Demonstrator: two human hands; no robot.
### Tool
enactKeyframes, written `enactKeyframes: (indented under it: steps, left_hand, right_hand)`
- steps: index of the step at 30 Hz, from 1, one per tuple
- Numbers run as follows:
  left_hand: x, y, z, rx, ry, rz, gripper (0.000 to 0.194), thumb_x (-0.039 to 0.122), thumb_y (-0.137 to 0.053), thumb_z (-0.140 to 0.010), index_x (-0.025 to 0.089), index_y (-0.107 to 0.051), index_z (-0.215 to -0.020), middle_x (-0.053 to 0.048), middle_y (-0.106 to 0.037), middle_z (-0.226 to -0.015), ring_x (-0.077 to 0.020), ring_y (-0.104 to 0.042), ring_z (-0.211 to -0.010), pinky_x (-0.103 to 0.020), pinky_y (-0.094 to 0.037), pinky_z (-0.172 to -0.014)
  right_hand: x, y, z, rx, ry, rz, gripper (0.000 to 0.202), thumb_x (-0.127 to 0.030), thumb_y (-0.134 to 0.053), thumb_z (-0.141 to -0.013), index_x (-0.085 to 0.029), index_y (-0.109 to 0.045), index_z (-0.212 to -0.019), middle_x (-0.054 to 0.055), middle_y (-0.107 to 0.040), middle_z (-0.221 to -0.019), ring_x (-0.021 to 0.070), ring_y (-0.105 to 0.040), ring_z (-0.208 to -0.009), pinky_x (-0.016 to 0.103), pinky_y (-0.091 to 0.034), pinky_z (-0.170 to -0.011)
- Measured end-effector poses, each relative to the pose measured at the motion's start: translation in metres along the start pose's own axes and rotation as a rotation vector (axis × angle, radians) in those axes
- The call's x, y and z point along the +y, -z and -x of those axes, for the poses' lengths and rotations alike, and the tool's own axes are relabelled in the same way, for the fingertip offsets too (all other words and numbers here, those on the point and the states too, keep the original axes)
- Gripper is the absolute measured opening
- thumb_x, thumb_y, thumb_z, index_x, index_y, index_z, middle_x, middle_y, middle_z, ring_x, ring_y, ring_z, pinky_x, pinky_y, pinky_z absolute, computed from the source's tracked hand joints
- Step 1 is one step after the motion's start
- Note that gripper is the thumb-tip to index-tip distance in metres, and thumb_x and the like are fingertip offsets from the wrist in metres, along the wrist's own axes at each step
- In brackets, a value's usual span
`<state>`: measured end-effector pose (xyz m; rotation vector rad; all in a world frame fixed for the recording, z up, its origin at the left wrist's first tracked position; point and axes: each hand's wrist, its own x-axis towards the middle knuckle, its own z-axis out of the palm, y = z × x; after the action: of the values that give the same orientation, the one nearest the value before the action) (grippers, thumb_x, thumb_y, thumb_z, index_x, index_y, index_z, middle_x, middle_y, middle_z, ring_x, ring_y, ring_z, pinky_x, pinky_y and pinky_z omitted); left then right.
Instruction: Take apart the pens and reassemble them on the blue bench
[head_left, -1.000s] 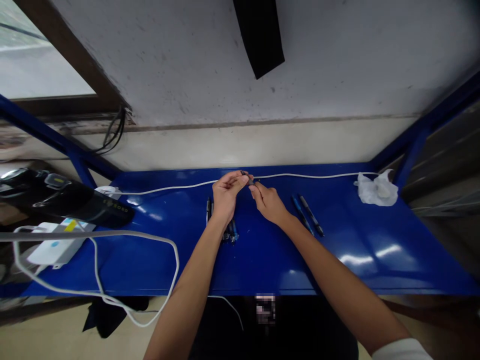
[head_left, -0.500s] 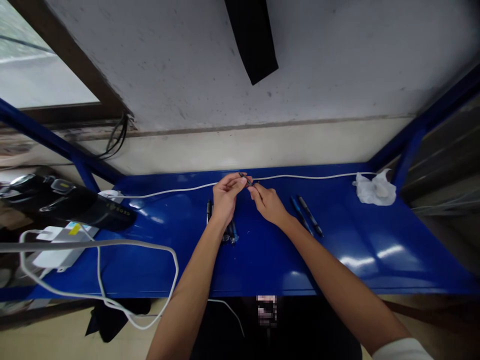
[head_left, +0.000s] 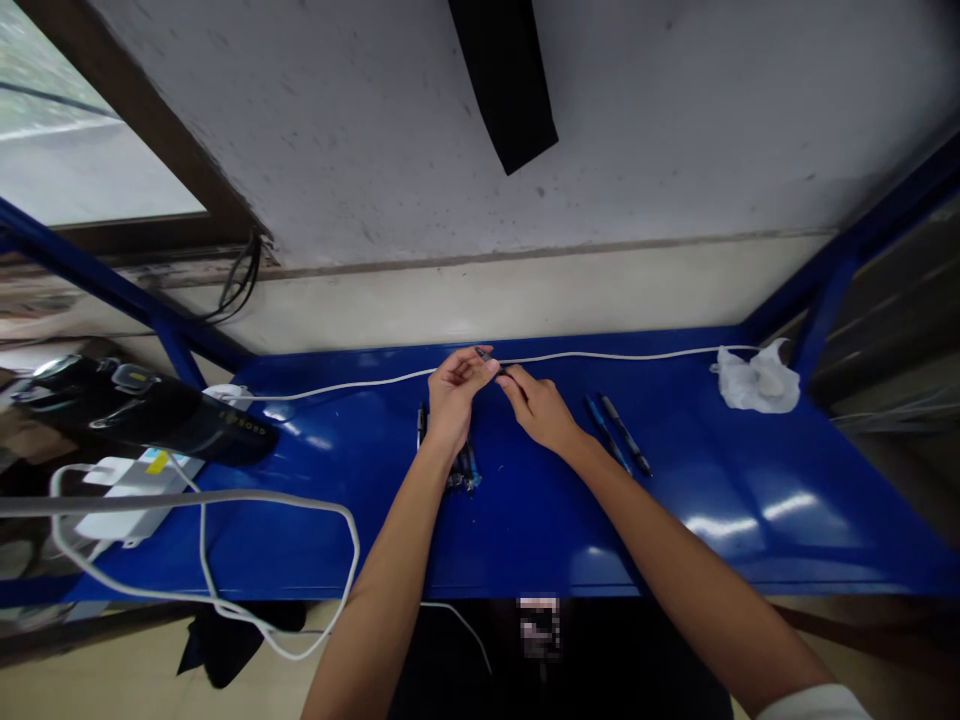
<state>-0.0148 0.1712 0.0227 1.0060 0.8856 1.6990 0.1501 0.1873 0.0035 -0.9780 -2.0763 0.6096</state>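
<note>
My left hand [head_left: 454, 398] is closed round a small dark pen part [head_left: 484, 354] above the back of the blue table. Close on its right, my right hand [head_left: 538, 402] pinches the lower end of the same dark piece; the fingers cover most of it. Several pens [head_left: 469, 464] lie partly hidden under my left wrist. To the right of my right hand, a blue pen [head_left: 609, 432] and a dark pen [head_left: 627, 436] lie side by side on the table.
A black bottle [head_left: 180, 415] lies at the left beside a white power strip [head_left: 135, 505]. A white cable [head_left: 300, 500] loops over the front left edge; another cable [head_left: 592, 354] runs along the back. Crumpled white plastic [head_left: 759, 378] sits at the back right.
The fingers of my right hand have shifted slightly at the dark piece, and less of it shows between my hands. The whole view has moved a little.
</note>
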Motion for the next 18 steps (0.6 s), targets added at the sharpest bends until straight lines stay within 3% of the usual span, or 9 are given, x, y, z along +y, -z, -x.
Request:
enactKeyframes:
  steps: [4,7,9,11,13,16,18]
  left_hand:
    - [0.0,-0.001,0.001,-0.016,0.018,-0.005,0.02,0.031,-0.095,-0.081,0.021,-0.081,-0.093,-0.005,-0.082,-0.107,-0.0173,-0.074,-0.098,-0.032,-0.057,-0.095]
    - [0.0,-0.002,0.001,-0.019,0.033,0.012,0.03,0.033,-0.096,-0.081,0.02,-0.069,-0.078,-0.004,-0.079,-0.092,-0.0186,-0.075,-0.097,-0.032,-0.056,-0.093]
    - [-0.001,-0.002,0.0,0.024,0.022,-0.014,0.035,0.034,-0.097,-0.079,0.02,-0.065,-0.077,0.001,-0.072,-0.078,-0.0143,-0.071,-0.081,-0.028,-0.054,-0.082]
    - [-0.001,-0.002,0.0,0.075,-0.004,-0.07,0.034,0.034,-0.1,-0.076,0.022,-0.069,-0.087,0.005,-0.064,-0.071,-0.0102,-0.062,-0.067,-0.024,-0.05,-0.071]
    - [0.0,-0.002,0.0,0.064,-0.022,-0.112,0.037,0.036,-0.099,-0.077,0.023,-0.075,-0.101,0.005,-0.066,-0.076,-0.0104,-0.061,-0.069,-0.024,-0.05,-0.072]
    - [0.007,-0.002,0.002,-0.093,0.013,-0.07,0.038,0.041,-0.091,-0.088,0.025,-0.078,-0.12,-0.005,-0.078,-0.106,-0.0178,-0.073,-0.098,-0.031,-0.056,-0.092]
    - [0.011,-0.003,0.004,-0.179,0.035,-0.021,0.036,0.04,-0.085,-0.094,0.025,-0.078,-0.125,-0.01,-0.08,-0.12,-0.023,-0.075,-0.113,-0.039,-0.055,-0.105]
  right_hand:
    - [-0.001,0.001,0.0,-0.006,-0.014,0.036,0.043,-0.05,-0.036,-0.117,-0.023,-0.065,-0.135,0.002,-0.072,-0.081,0.0194,-0.064,-0.061,0.029,-0.04,-0.065]
    - [-0.003,0.001,0.0,-0.012,-0.012,0.048,0.044,-0.049,-0.037,-0.117,-0.022,-0.066,-0.137,0.003,-0.074,-0.082,0.0199,-0.065,-0.061,0.03,-0.04,-0.065]
    - [-0.003,0.0,0.0,-0.02,-0.001,0.064,0.043,-0.047,-0.037,-0.117,-0.022,-0.067,-0.136,0.004,-0.075,-0.082,0.0198,-0.065,-0.061,0.03,-0.039,-0.064]
    - [-0.003,-0.001,0.001,-0.039,0.017,0.085,0.041,-0.046,-0.037,-0.117,-0.023,-0.068,-0.131,0.003,-0.074,-0.081,0.0196,-0.065,-0.06,0.03,-0.038,-0.063]
    - [-0.003,-0.002,0.001,-0.052,0.026,0.096,0.039,-0.045,-0.037,-0.117,-0.023,-0.069,-0.125,0.003,-0.073,-0.078,0.0194,-0.066,-0.059,0.029,-0.037,-0.062]
    - [-0.002,-0.001,0.001,-0.02,0.004,0.079,0.038,-0.046,-0.038,-0.117,-0.024,-0.069,-0.122,0.002,-0.073,-0.077,0.0195,-0.066,-0.059,0.029,-0.039,-0.062]
    - [-0.001,0.0,0.0,0.008,-0.017,0.058,0.039,-0.047,-0.039,-0.117,-0.023,-0.068,-0.129,0.002,-0.073,-0.076,0.0202,-0.067,-0.059,0.029,-0.041,-0.063]
